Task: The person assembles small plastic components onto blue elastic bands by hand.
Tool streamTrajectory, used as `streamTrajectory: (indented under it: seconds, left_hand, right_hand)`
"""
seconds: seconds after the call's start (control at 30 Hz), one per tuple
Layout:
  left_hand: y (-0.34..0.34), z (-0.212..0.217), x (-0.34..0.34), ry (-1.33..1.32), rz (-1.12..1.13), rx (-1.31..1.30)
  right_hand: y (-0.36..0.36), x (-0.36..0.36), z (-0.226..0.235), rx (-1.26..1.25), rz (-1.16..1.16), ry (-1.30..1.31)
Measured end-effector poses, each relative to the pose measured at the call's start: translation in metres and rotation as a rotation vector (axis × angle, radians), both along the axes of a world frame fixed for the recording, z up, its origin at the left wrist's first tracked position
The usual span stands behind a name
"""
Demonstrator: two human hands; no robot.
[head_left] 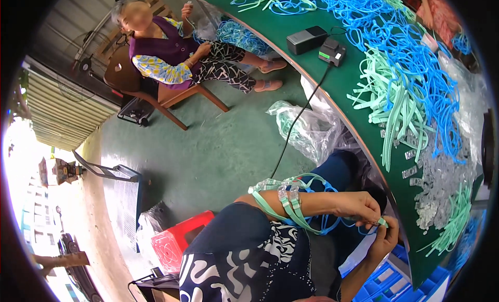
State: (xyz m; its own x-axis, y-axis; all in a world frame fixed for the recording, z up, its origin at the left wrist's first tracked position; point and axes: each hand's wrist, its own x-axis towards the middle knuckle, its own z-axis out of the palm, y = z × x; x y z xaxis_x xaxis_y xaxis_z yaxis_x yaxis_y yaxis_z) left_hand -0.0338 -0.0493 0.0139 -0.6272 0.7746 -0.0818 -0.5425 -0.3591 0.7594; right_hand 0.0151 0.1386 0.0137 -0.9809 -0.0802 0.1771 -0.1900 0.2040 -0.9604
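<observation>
My left hand point(363, 206) reaches in from the left, its fingers closed in a pinch where a blue cord meets a pale green strap. Just below it, my right hand point(385, 238) grips the short pale green strap point(383, 222) between thumb and fingers. The two hands almost touch. Around my left forearm hang several finished-looking loops of green strap point(299, 213) with clear plastic buckles point(289, 197) and blue cord point(327, 186). Fingers partly hide the joint between cord and strap.
The green table point(358, 89) carries heaps of blue cords point(384, 27), green straps point(397, 102), clear buckles point(410, 172) and a black charger point(331, 51) with a cable. Blue bins point(387, 281) stand below. A red stool point(179, 239) is left; another person point(166, 52) sits on a chair point(125, 73).
</observation>
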Motion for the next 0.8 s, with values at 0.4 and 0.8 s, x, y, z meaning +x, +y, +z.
streamTrajectory:
  seconds: [0.4,0.8]
  left_hand:
    - [-0.005,-0.019,-0.012,-0.43,0.175,0.305]
    - [0.031,0.008,-0.049,0.453,0.109,-0.221]
  right_hand:
    - [-0.061,-0.016,0.016,0.284,0.043,0.039]
    - [-0.095,-0.053,0.075,0.061,0.558,0.061]
